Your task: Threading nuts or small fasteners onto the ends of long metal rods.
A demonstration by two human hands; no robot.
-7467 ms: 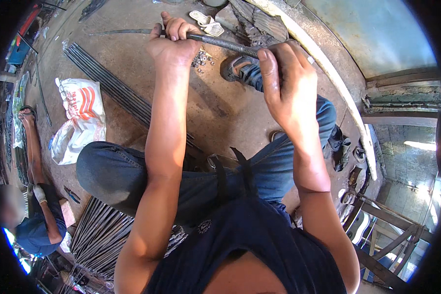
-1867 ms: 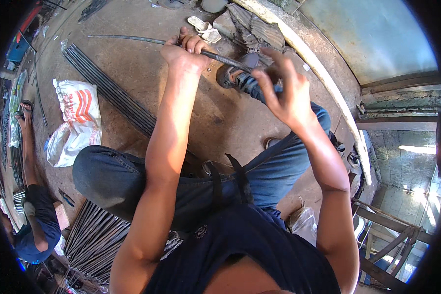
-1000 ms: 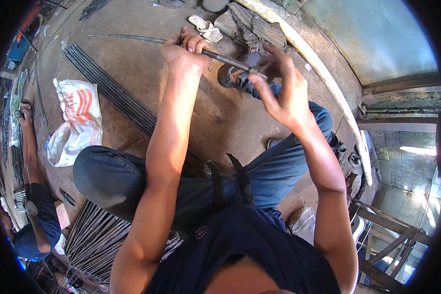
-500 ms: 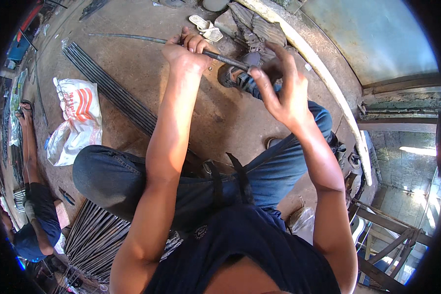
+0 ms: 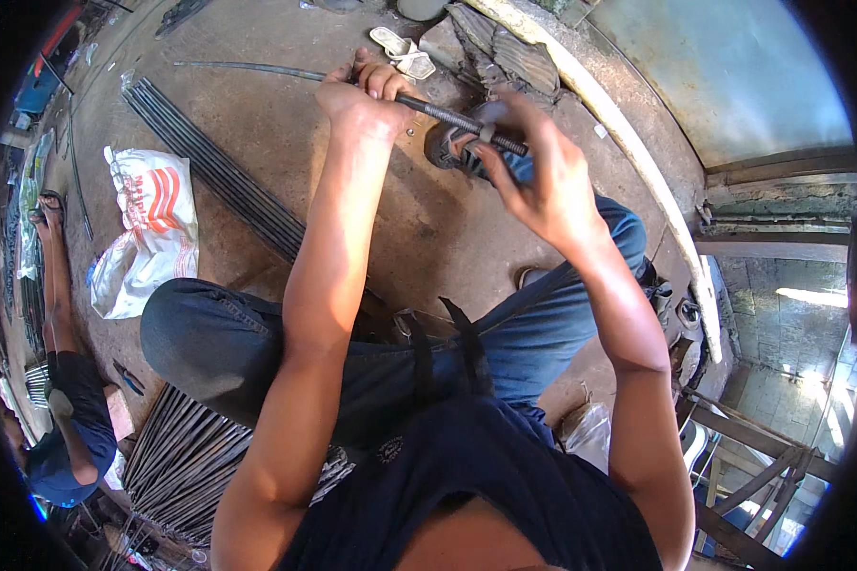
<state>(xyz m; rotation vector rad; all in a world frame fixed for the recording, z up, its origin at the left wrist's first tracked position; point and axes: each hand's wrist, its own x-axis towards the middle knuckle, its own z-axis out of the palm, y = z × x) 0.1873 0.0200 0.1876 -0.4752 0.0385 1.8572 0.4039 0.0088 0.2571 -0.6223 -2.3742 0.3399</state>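
Observation:
My left hand (image 5: 371,95) is wrapped round a long dark metal rod (image 5: 243,68). The rod runs out to the left from my fist, and its threaded end (image 5: 515,145) sticks out on the right. A small nut (image 5: 487,132) sits on the thread, a little short of the tip. My right hand (image 5: 552,181) is at this end, thumb and fingers apart on either side of the rod. The thumb lies close to the nut; whether it touches is unclear. The right fingers are partly blurred.
A bundle of dark rods (image 5: 214,167) lies on the floor, left of my arms. Beside it is a white sack (image 5: 148,233). Many thin rods (image 5: 181,462) and pliers (image 5: 129,378) lie lower left, near another person (image 5: 67,419). White sandals (image 5: 402,52) and a pale curved pole (image 5: 638,143) lie ahead.
My right thumb and fingers have shifted about the rod's end, so the nut and the threaded tip beyond it now show. My left hand keeps its grip, almost unmoved.

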